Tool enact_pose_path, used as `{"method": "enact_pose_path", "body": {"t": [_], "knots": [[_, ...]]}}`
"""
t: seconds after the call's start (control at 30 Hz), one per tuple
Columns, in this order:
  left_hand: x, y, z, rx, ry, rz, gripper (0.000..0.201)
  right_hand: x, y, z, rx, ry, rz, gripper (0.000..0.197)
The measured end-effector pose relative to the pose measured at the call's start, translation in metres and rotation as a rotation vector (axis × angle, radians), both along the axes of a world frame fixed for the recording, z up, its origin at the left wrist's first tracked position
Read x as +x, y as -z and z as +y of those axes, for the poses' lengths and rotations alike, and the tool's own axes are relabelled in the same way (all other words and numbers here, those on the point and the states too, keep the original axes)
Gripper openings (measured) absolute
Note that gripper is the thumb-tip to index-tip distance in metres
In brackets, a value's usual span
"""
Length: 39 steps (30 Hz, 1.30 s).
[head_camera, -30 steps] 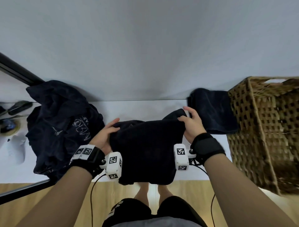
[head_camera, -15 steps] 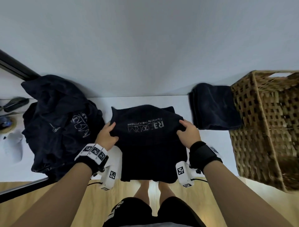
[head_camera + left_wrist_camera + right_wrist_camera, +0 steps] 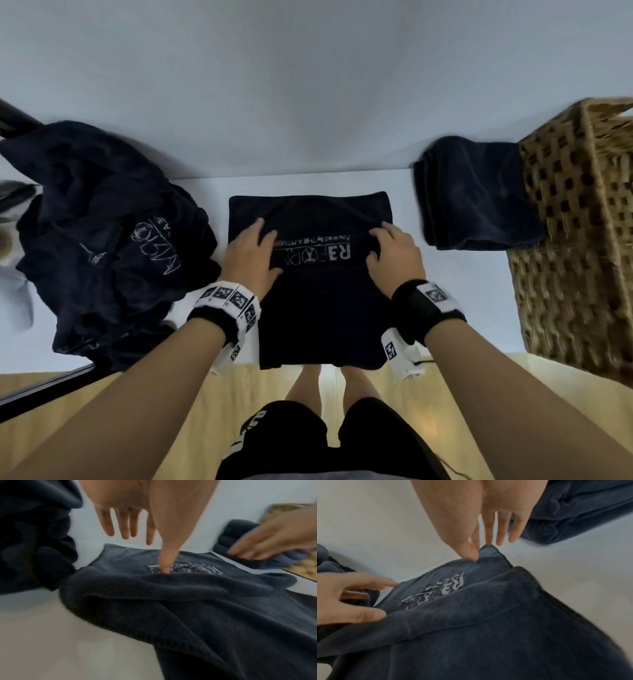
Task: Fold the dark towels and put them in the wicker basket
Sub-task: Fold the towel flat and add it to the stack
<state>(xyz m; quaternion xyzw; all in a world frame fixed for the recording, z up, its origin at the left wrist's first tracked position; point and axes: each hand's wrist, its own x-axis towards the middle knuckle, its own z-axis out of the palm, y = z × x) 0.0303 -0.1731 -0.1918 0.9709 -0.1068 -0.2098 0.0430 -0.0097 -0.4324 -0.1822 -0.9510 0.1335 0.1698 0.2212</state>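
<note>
A dark towel (image 3: 318,308) with a white logo lies spread on the white table (image 3: 308,183), and its near end hangs over the front edge. My left hand (image 3: 255,246) rests on its left part with fingers straight; in the left wrist view the thumb (image 3: 165,563) touches the towel (image 3: 188,601) at the logo. My right hand (image 3: 390,246) rests on the right part; in the right wrist view its thumb (image 3: 471,553) presses near the far corner of the towel (image 3: 488,615). A folded dark towel (image 3: 476,195) lies against the wicker basket (image 3: 575,240) at the right.
A heap of unfolded dark towels (image 3: 102,240) covers the table's left side, close beside my left hand. A black rail (image 3: 13,120) runs at the far left. A pale wall stands behind the table. Wooden floor and my legs show below the front edge.
The towel, held bunched up by its far edge a second ago, now lies spread flat with its logo up. Both hands have let go of the edge and lie on top.
</note>
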Motion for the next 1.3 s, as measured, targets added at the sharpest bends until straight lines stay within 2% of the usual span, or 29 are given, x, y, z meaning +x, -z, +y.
{"method": "enact_pose_path", "body": {"t": [0.03,0.1,0.17,0.27,0.33,0.4,0.5,0.57,0.73,0.9,1.0,1.07,1.13,1.17,1.3], "knots": [[0.000,0.006,-0.004,0.013,0.045,0.089,0.089,0.007,0.005,0.001,0.037,-0.050,0.042,0.052],[0.005,0.016,-0.008,0.046,0.005,0.273,0.098,0.018,0.014,0.000,0.043,-0.130,0.183,0.060],[0.015,0.025,-0.009,0.054,-0.030,0.305,0.097,0.028,0.022,-0.006,0.002,-0.168,0.227,0.064],[0.036,0.029,-0.010,0.047,-0.030,0.263,0.090,0.035,0.026,-0.014,0.020,-0.142,0.149,0.063],[0.047,0.029,-0.011,0.047,-0.040,0.248,0.087,0.030,0.025,-0.016,0.034,-0.101,0.016,0.058],[0.051,0.026,-0.014,0.009,-0.068,0.222,0.083,0.013,0.018,-0.013,0.016,-0.138,-0.098,0.052],[0.041,0.019,-0.018,-0.172,-0.119,0.082,0.066,-0.024,0.014,-0.002,-0.026,-0.347,-0.092,0.048],[0.025,0.017,-0.018,-0.187,-0.097,-0.034,0.056,-0.043,0.017,0.002,-0.076,-0.368,-0.016,0.047],[0.002,0.026,-0.013,-0.091,-0.096,0.051,0.066,-0.040,0.028,-0.004,-0.089,-0.207,0.064,0.054],[0.019,0.020,-0.013,-0.180,-0.124,0.091,0.060,-0.029,0.019,-0.002,-0.058,-0.124,0.020,0.056],[0.013,0.007,-0.005,-0.312,-0.149,0.008,0.047,-0.049,0.009,-0.001,-0.001,0.026,-0.097,0.050],[-0.006,-0.001,0.006,-0.362,-0.169,-0.100,0.035,-0.074,0.007,-0.004,0.059,0.192,-0.086,0.040],[-0.032,-0.003,0.019,-0.391,-0.256,-0.150,0.020,-0.100,0.008,-0.009,0.124,0.373,-0.012,0.034],[-0.047,-0.001,0.026,-0.392,-0.331,-0.121,0.015,-0.112,0.010,-0.013,0.154,0.448,0.041,0.033],[-0.110,0.015,0.046,-0.285,-0.624,0.183,0.023,-0.143,0.020,-0.021,0.281,0.577,0.225,0.040]]}}
